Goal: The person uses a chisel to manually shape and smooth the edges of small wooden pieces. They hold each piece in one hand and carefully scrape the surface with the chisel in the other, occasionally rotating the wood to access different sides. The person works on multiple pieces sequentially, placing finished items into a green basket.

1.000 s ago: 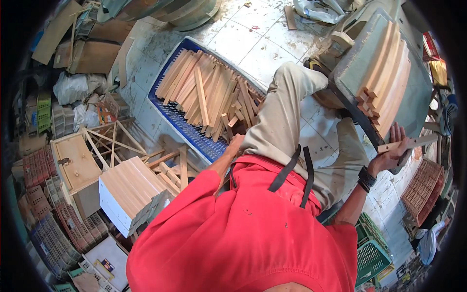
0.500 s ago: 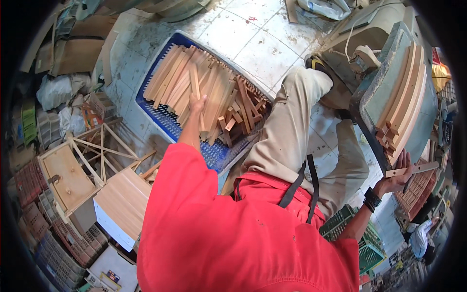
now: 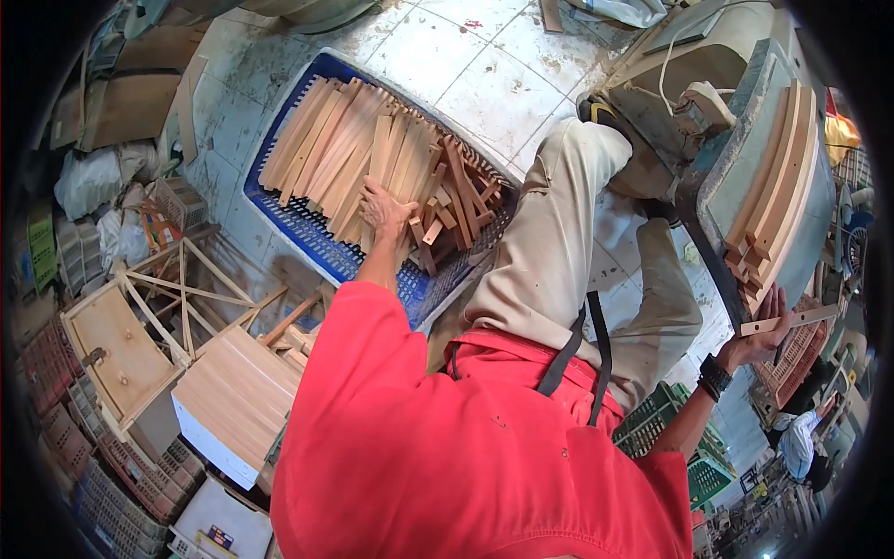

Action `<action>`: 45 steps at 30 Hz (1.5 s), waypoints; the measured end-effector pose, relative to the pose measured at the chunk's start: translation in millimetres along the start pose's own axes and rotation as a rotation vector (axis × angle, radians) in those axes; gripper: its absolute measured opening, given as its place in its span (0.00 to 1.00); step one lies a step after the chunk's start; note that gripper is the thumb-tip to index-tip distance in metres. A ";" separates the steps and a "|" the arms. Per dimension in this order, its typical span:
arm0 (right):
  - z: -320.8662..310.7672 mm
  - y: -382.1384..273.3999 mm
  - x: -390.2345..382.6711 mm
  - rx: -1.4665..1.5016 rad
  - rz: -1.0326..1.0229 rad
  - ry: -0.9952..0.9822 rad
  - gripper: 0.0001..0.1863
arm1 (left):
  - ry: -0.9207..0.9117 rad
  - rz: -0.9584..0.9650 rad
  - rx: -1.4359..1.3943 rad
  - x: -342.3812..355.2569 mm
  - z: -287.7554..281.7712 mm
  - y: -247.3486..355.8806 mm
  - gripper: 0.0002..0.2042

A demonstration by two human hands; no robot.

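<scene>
My left hand [image 3: 386, 207] rests on a row of wooden strips [image 3: 321, 140] in a blue plastic crate [image 3: 279, 207], its fingers spread and its thumb apart. One paler strip [image 3: 380, 154] lies just beyond its fingertips, on top of the others. Over on the right, my right hand [image 3: 759, 340] is closed round a narrow wooden bar with holes [image 3: 808, 318]. Its fingertips reach up beside the ends of a small stack of longer strips [image 3: 773, 196], which lies on a grey-green tabletop [image 3: 722, 200]. Part of that hand's grip is hidden by the bar.
Shorter, darker wood pieces [image 3: 456, 200] lie jumbled at the crate's right end. A wooden frame [image 3: 126, 349] and a wood-topped box [image 3: 237, 391] stand at left. A green crate [image 3: 652, 415] sits below my right arm. My legs [image 3: 563, 224] stand between crate and table.
My left hand has come down onto the row and spread its fingers; the strip it held upright-looking above the others now lies among them. The right hand keeps its place with the bar.
</scene>
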State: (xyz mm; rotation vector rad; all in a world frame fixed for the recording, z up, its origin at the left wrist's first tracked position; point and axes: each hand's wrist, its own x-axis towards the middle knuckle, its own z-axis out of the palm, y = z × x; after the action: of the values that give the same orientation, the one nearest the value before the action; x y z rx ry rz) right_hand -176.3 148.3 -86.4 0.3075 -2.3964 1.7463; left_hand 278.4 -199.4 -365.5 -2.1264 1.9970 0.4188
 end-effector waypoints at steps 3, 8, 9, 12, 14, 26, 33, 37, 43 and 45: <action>-2.8 1.1 1.9 0.067 0.077 -0.005 0.31 | -0.018 0.028 -0.115 8.2 6.4 -15.0 0.57; -7.2 11.8 5.0 0.024 -0.042 -0.022 0.29 | 0.118 0.128 -0.231 10.0 13.6 -29.5 0.50; -11.9 16.1 9.4 0.040 -0.011 -0.026 0.28 | 0.074 0.125 -0.250 15.4 13.5 -32.0 0.51; -10.9 10.8 8.9 0.045 -0.009 -0.052 0.27 | 0.070 0.163 -0.272 15.5 24.8 -37.7 0.52; -10.7 11.9 7.7 0.041 -0.021 -0.055 0.27 | 0.021 0.075 -0.255 10.1 19.9 -30.6 0.52; -0.8 -3.4 5.0 0.091 0.100 0.075 0.29 | -0.227 0.166 -0.461 35.3 20.1 -63.2 0.49; 0.0 -0.4 4.2 0.080 0.085 0.060 0.29 | 0.052 0.261 -0.211 -12.1 32.2 -39.7 0.45; -4.3 4.4 0.2 0.134 0.016 0.011 0.25 | 0.032 0.079 -0.082 -30.6 29.3 -8.4 0.54; -4.6 6.9 1.7 -0.054 -0.097 -0.006 0.30 | 0.008 0.035 -0.018 -3.1 31.6 -8.4 0.42; -3.7 6.1 0.9 -0.059 -0.106 -0.008 0.30 | 0.022 0.062 -0.075 1.0 37.6 -13.9 0.43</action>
State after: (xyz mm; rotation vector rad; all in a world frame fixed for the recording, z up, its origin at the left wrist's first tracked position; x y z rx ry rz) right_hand -178.7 153.6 -90.7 0.4252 -2.3846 1.6298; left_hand 289.6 -186.9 -401.8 -2.1262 2.0952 0.4894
